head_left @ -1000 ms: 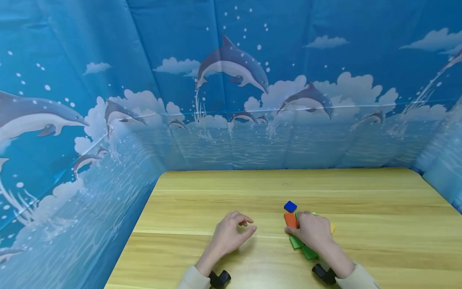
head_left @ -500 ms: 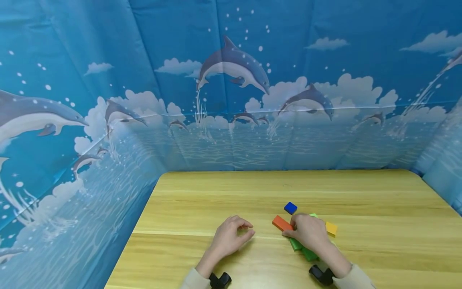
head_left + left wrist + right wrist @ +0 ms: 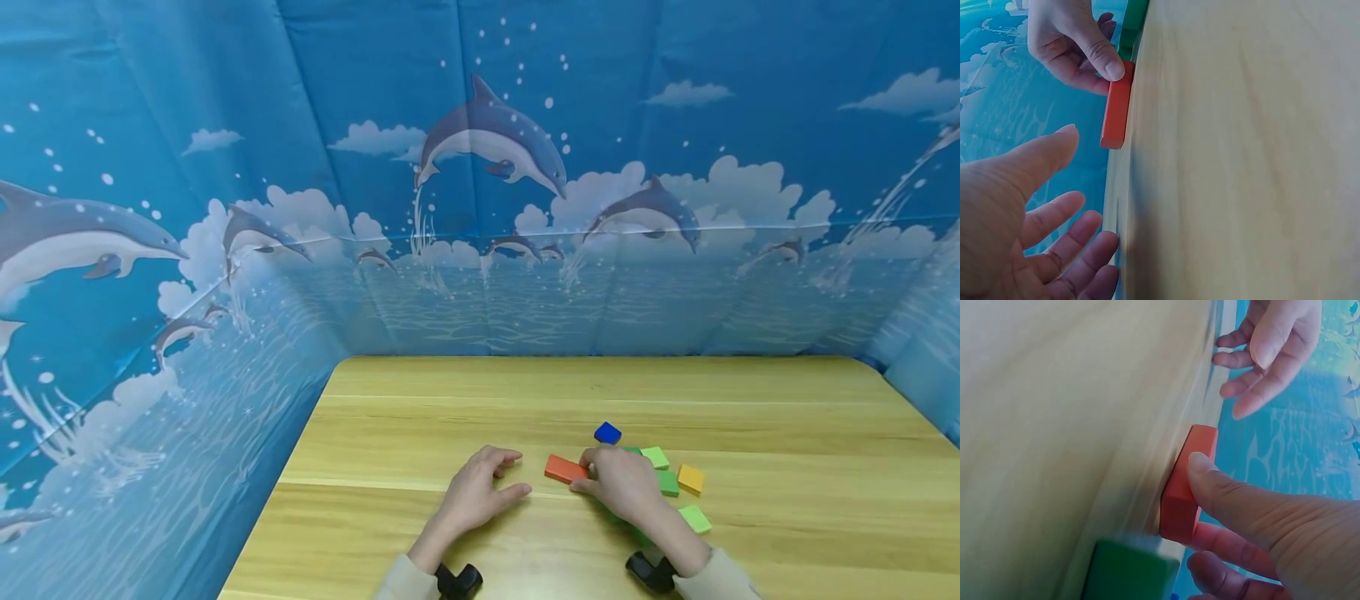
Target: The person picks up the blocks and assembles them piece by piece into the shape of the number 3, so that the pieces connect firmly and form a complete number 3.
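A flat orange-red rectangular block (image 3: 564, 469) is pinched at its right end between the thumb and fingers of my right hand (image 3: 621, 483). The right wrist view shows the thumb on one long side of the block (image 3: 1182, 481) and a finger beneath the other. To its left, my left hand (image 3: 480, 492) is held over the table with fingers and thumb spread and nothing between them. In the left wrist view the left hand (image 3: 1041, 231) is apart from the block's free end. Green blocks (image 3: 666, 482) lie around and partly under my right hand, some hidden by it.
A small blue block (image 3: 607, 432) lies behind my right hand. Light green blocks (image 3: 694, 519) and a yellow block (image 3: 691, 479) are to its right. The wooden table (image 3: 420, 408) ends at a blue dolphin-print curtain (image 3: 480, 308). A black device (image 3: 459, 582) sits on each wrist.
My right hand has moved left, drawing the orange-red block out of the cluster and turning it lengthwise toward the left hand. More green and yellow blocks show. My left hand's fingers have spread slightly.
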`<state>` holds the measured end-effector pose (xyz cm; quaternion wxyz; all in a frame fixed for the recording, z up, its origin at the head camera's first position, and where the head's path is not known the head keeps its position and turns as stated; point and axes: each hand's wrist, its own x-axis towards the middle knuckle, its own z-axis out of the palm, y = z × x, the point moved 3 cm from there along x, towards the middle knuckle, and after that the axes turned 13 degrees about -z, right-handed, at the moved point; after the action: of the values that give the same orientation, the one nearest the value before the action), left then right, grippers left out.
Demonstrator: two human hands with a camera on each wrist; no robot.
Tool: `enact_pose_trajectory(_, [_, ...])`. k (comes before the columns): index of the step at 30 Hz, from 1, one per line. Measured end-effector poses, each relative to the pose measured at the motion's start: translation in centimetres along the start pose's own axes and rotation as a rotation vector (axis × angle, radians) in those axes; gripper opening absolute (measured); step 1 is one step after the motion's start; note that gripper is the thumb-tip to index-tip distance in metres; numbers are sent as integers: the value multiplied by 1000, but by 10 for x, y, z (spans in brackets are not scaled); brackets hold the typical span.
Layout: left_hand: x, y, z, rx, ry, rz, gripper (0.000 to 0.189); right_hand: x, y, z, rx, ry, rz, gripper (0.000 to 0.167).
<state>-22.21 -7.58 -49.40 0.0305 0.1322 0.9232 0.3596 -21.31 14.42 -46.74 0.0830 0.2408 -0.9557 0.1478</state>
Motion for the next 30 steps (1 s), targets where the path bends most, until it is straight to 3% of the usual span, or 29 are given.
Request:
enact_pose_trajectory(4, [3, -3, 1, -24, -15, -22, 51, 4, -6, 4, -20, -4, -22, 27])
enact_pose_trajectory(19, [10, -8, 4, -70, -24, 20, 43, 12, -19, 12, -37, 30, -77, 28])
enact_pose_trajectory(30, [13, -12, 8, -45, -19, 20, 40, 15, -26, 13, -56, 52, -121, 28])
